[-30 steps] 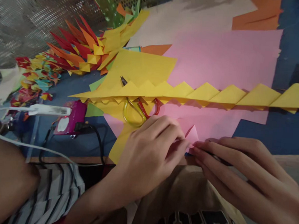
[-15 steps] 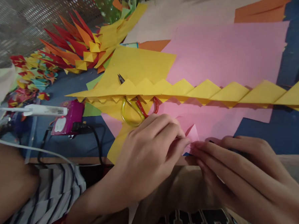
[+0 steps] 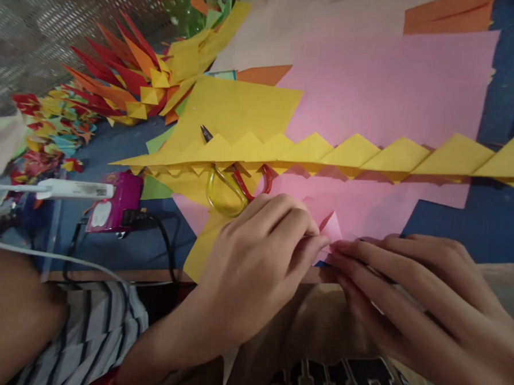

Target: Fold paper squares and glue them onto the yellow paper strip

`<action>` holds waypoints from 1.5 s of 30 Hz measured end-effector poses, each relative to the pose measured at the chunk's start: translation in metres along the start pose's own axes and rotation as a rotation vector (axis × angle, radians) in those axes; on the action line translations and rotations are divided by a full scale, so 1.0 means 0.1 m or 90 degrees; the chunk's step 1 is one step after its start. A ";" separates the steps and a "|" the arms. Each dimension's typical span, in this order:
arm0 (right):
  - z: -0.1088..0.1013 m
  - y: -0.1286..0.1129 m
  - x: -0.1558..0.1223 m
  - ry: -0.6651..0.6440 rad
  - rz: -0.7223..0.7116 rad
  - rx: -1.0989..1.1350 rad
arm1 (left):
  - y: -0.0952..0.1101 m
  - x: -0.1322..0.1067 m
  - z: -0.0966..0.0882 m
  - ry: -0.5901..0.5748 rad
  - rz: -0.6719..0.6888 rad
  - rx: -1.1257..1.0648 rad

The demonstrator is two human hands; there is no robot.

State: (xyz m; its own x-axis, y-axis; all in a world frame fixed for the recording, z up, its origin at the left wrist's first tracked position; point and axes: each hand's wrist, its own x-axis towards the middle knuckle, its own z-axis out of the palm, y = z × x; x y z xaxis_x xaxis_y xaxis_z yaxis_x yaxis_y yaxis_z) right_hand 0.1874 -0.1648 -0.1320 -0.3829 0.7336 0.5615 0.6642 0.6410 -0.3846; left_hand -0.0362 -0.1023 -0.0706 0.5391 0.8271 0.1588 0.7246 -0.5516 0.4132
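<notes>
A small folded piece of pink paper (image 3: 333, 226) is pinched between my two hands near the table's front edge. My left hand (image 3: 262, 262) is closed on its left side, thumb against the curled fingers. From the right, my right hand (image 3: 411, 287) grips the same paper at the fingertips; its lower edge is partly hidden by the fingers. Just beyond my left hand lie pliers with one yellow and one red handle (image 3: 226, 191). A long folded yellow paper strip (image 3: 354, 154) with a row of pointed folds lies across them, covering their middle.
Large pink (image 3: 392, 84) and yellow sheets (image 3: 244, 108) overlap on the blue table (image 3: 444, 228). A red, orange and yellow folded-paper piece (image 3: 138, 77) stands at back left, beside paper scraps (image 3: 62, 125). A purple power adapter (image 3: 116, 202) with cables sits left, near another person's arm (image 3: 13, 312).
Both hands keep hold of the pink paper in nearly the same place. The view has shifted very slightly; nothing else has visibly moved.
</notes>
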 end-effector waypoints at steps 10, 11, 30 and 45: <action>-0.03 0.03 0.09 -0.016 -0.014 0.003 | -0.17 -0.28 0.05 0.044 0.138 0.047; -0.03 0.02 0.09 -0.020 -0.016 -0.005 | -0.16 -0.29 0.05 0.047 0.144 0.067; -0.07 0.10 0.02 -0.042 -0.067 -0.047 | -0.12 -0.25 0.03 0.057 0.138 0.067; -0.06 0.06 0.12 -0.046 -0.031 -0.032 | -0.06 -0.14 -0.07 0.039 0.175 0.147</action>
State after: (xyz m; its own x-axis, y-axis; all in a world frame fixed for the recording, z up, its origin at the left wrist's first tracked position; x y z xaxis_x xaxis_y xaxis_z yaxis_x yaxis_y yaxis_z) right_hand 0.1909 -0.1531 -0.1231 -0.4597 0.7173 0.5236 0.6744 0.6656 -0.3196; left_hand -0.0509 -0.1100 -0.0686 0.7057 0.6455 0.2921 0.6377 -0.7583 0.1351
